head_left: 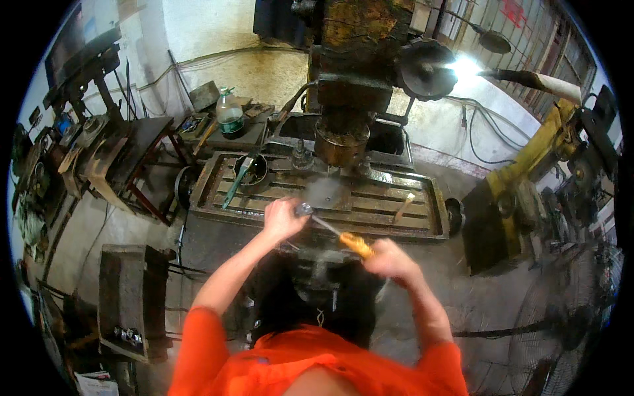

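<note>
My left hand (282, 218) is closed on a small round metal part (303, 210), held over the front edge of the milling machine's table (290, 221). My right hand (391, 259) is wrapped round the yellow handle of a slim tool that looks like a file (356, 245). Its thin grey blade slants up to the left, and the tip meets or nearly meets the metal part. Just beyond my hands, under the spindle head (341, 140), sits a blurred grey round piece (325, 193).
On the slotted table stand a pot (259, 177) with a green-handled brush (236, 183) and, at the right, another brush (403, 207). A plastic bottle (229, 112) stands behind. A wooden box (122, 290) is at lower left, a yellow machine frame (535, 152) at right. A bright lamp (466, 66) shines above.
</note>
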A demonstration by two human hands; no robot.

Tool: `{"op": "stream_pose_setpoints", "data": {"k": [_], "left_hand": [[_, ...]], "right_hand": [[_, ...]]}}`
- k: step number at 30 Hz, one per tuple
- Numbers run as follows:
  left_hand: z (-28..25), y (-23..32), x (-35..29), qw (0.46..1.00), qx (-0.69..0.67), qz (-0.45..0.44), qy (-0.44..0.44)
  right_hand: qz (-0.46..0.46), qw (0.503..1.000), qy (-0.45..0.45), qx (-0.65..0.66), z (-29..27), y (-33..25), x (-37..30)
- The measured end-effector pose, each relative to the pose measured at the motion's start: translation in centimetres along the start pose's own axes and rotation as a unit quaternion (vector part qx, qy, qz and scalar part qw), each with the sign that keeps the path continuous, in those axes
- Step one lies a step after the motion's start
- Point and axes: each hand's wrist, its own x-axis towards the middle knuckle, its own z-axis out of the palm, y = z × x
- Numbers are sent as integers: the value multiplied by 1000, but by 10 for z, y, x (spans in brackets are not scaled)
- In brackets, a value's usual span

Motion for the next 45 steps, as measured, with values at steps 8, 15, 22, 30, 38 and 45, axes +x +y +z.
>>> {"op": "stream_pose_setpoints", "data": {"k": [8, 15, 22, 30, 38, 45], "left_hand": [[49, 8, 74, 999, 49, -13, 0], [36, 0, 70, 986, 99, 119, -57], [46, 1, 85, 981, 100, 146, -76], [85, 6, 102, 985, 68, 152, -43], [78, 12, 111, 998, 46, -21, -24], [79, 1, 116, 1000, 8, -18, -15]], "right_hand": [[38, 960, 178, 215, -5, 31, -15], [46, 912, 248, 323, 64, 106, 25], [186, 957, 222, 22, 95, 137, 12], [148, 962, 194, 119, 30, 112, -35], [-77, 881, 467, 1, -177, 74, -43], [-418, 762, 445, 216, -362, -63, -85]]}}
